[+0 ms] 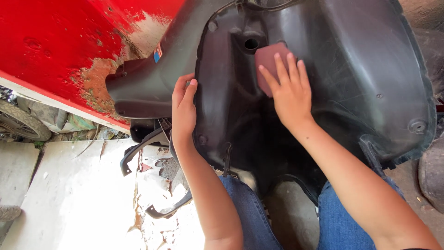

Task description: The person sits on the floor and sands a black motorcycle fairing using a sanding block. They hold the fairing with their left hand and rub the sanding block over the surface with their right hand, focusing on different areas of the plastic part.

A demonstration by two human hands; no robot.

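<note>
A large black plastic scooter body panel stands on my lap, its hollow inner side facing me. My right hand lies flat on a dark red sheet of sandpaper, pressing it against the panel's inner surface near a round hole. My left hand grips the panel's left edge, fingers curled over the rim. My knees in blue jeans show below the panel.
A red painted metal surface with rusty, flaking patches fills the upper left. Loose black plastic trim pieces lie on the pale concrete floor. A tyre lies at the far left and a dark round object at the right edge.
</note>
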